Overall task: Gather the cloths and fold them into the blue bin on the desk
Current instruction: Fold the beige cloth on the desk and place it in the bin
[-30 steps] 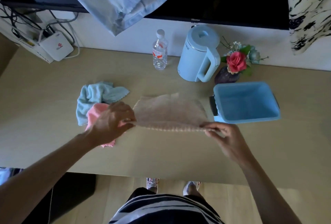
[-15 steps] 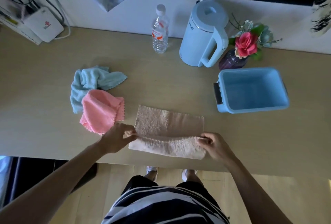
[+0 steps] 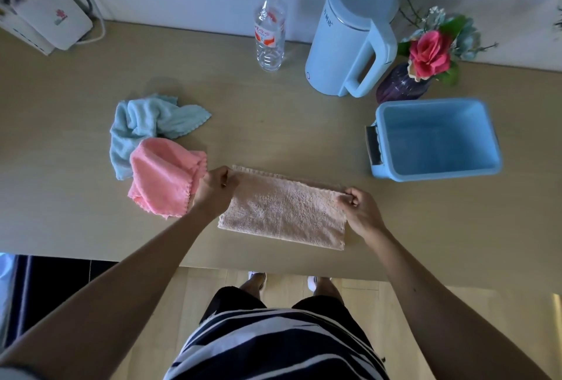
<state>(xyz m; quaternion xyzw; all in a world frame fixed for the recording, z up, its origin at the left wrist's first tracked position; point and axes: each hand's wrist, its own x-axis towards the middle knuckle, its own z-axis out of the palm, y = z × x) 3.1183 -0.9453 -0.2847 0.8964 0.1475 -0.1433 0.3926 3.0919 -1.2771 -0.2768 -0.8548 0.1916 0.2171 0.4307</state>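
A beige cloth lies folded in half on the desk near its front edge. My left hand pinches its far left corner. My right hand pinches its far right corner. To the left, a pink cloth lies crumpled, partly over a light blue cloth. The blue bin stands to the right of the beige cloth, with nothing visible inside.
Along the back of the desk stand a clear water bottle, a light blue kettle and a purple vase with a pink rose. A white router with cables sits at the back left. The desk's front edge is just below the cloth.
A second ago I held the beige cloth spread out above the desk. I laid it down and brought its near edge over to the far edge, folding it in half.
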